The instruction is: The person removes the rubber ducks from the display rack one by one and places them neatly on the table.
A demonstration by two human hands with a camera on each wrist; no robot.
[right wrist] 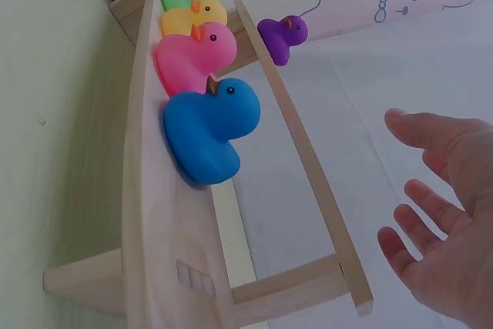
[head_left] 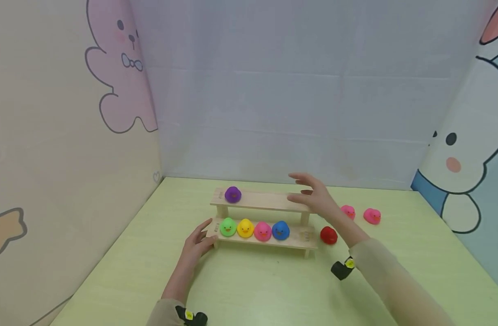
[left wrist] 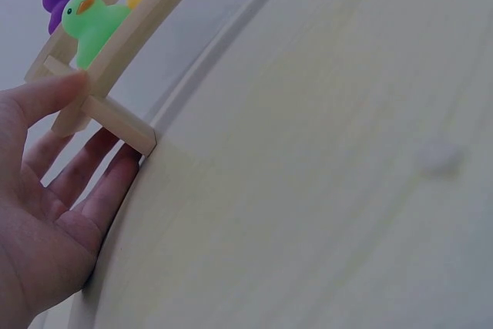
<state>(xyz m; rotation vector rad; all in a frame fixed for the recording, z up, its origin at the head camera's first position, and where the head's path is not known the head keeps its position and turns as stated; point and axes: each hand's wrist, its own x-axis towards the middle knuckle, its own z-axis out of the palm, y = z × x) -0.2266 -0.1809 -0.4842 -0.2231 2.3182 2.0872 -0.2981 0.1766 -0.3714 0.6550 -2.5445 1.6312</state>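
Here, white cloth (head_left: 249, 99) backs shelf (head_left: 265, 199) and table (head_left: 257, 290).

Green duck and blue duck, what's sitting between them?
A yellow duck and a pink duck sit between the green duck and blue duck, in the head view.

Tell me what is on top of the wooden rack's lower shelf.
On the lower shelf stand, left to right, a green duck, yellow duck, pink duck and blue duck. The wood directly beneath them is covered and cannot be seen.

Yellow-green table (head_left: 240, 285), 2-tier wooden rack (head_left: 269, 200), 2 pink ducks (head_left: 372, 216), red toy (head_left: 328, 235)
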